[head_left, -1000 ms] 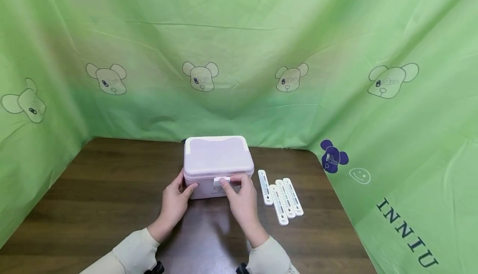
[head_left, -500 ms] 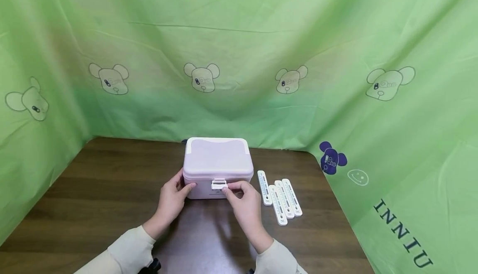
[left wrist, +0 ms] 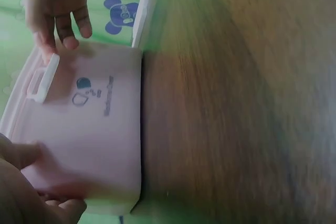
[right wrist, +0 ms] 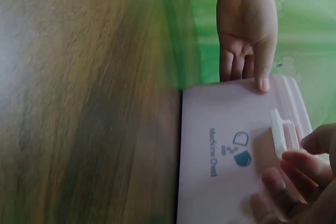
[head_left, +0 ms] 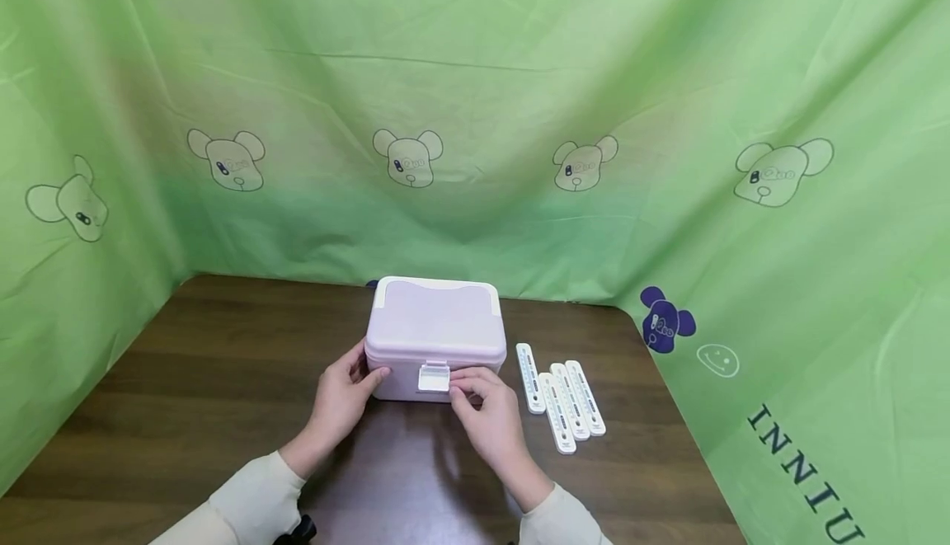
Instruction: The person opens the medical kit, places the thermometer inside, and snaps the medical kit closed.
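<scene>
A pale pink medicine box [head_left: 438, 314] with a lilac lid panel stands on the table, its lid down. "Medicine Chest" and a capsule drawing are printed on its front, readable in the right wrist view. My left hand [head_left: 341, 397] grips the box's left end, thumb on the front and fingers round the side. At the front centre, the white latch [head_left: 434, 378] is swung outward from the box. My right hand [head_left: 490, 417] pinches the latch's right end between thumb and index finger; the other fingers [right wrist: 273, 182] are spread beside the box front.
Several white thermometers [head_left: 567, 401] lie side by side on the wooden table [head_left: 223, 364], right of the box. A green curtain [head_left: 482, 223] with bear drawings closes off the back and both sides.
The latch has swung out and away from the box front, with my right hand moving slightly down and right with it. My left hand has kept its grip on the box.
</scene>
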`<act>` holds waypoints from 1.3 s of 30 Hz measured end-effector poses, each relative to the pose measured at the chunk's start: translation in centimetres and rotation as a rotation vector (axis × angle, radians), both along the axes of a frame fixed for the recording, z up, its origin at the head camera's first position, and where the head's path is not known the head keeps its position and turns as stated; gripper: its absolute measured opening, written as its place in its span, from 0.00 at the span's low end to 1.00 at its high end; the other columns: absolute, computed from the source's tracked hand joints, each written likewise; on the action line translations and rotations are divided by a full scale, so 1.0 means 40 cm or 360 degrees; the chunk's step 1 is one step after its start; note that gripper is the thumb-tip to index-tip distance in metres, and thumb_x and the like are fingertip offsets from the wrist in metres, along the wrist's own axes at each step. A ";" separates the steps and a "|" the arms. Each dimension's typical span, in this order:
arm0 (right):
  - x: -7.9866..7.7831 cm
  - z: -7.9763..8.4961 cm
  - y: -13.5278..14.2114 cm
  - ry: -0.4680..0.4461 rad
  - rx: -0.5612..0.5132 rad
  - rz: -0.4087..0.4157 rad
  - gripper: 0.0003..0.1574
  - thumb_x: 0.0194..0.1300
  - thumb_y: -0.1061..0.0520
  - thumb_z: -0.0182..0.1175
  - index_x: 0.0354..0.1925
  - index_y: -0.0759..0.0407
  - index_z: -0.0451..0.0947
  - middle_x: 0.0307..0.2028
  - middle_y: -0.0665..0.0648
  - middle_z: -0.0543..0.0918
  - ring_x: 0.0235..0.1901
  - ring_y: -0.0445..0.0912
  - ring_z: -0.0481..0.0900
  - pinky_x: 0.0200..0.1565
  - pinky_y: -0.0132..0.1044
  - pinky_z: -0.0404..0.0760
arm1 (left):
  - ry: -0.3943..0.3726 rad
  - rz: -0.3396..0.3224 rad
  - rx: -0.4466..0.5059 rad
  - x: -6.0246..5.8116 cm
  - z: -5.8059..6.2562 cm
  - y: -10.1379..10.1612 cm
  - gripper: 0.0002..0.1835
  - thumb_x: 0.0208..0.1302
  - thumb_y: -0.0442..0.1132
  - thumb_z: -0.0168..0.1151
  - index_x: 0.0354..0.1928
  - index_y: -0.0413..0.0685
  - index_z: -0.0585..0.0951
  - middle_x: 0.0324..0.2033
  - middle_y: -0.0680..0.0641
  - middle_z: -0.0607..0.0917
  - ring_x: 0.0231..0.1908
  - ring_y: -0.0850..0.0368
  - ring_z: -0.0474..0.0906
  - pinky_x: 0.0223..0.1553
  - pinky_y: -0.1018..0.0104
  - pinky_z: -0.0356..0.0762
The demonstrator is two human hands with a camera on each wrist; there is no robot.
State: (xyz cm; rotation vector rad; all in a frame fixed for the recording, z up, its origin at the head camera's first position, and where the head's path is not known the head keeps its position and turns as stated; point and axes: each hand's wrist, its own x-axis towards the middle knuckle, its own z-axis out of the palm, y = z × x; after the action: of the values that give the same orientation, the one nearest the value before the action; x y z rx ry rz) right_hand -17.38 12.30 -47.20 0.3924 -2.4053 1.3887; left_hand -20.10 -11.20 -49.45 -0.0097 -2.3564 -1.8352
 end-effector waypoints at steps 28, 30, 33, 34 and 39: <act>-0.063 0.038 0.217 0.0062 0.0278 -0.0205 0.13 0.60 0.58 0.75 0.44 0.58 0.89 0.41 0.55 0.89 0.37 0.50 0.86 0.38 0.41 0.86 | 0.0249 -0.0078 -0.0368 -0.029 0.060 -0.079 0.33 0.57 0.45 0.79 0.64 0.43 0.81 0.59 0.40 0.85 0.57 0.43 0.83 0.56 0.49 0.82; -0.070 0.034 0.215 0.0041 0.0267 -0.0182 0.21 0.60 0.58 0.75 0.51 0.60 0.87 0.48 0.58 0.88 0.42 0.54 0.86 0.42 0.47 0.87 | 0.0250 -0.0085 -0.0355 -0.030 0.060 -0.080 0.34 0.57 0.45 0.79 0.65 0.44 0.81 0.59 0.41 0.84 0.57 0.43 0.83 0.56 0.48 0.82; -0.081 0.024 0.206 0.0017 0.0261 -0.0141 0.26 0.60 0.58 0.75 0.56 0.63 0.85 0.54 0.61 0.87 0.47 0.56 0.86 0.46 0.49 0.86 | 0.0270 -0.0096 -0.0330 -0.033 0.056 -0.081 0.34 0.57 0.45 0.79 0.65 0.44 0.80 0.60 0.41 0.84 0.58 0.43 0.83 0.56 0.48 0.82; -0.084 0.020 0.204 0.0014 0.0253 -0.0138 0.26 0.60 0.58 0.75 0.56 0.63 0.85 0.54 0.61 0.86 0.48 0.55 0.86 0.46 0.48 0.86 | 0.0279 -0.0100 -0.0326 -0.034 0.053 -0.080 0.34 0.57 0.45 0.79 0.66 0.44 0.80 0.60 0.41 0.84 0.58 0.43 0.83 0.56 0.48 0.82; -0.092 0.005 0.188 0.0064 0.0156 -0.0166 0.22 0.58 0.60 0.76 0.52 0.62 0.87 0.50 0.59 0.89 0.46 0.56 0.87 0.45 0.36 0.86 | 0.0301 -0.0108 -0.0296 -0.035 0.046 -0.076 0.35 0.58 0.45 0.78 0.67 0.43 0.79 0.61 0.40 0.83 0.58 0.44 0.83 0.55 0.48 0.82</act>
State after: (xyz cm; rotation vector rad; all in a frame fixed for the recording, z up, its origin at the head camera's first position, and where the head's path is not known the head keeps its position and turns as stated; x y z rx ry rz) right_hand -21.07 19.82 -47.00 0.3110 -2.4310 1.2107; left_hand -21.48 -14.22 -47.62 -0.2756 -2.4080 -1.5584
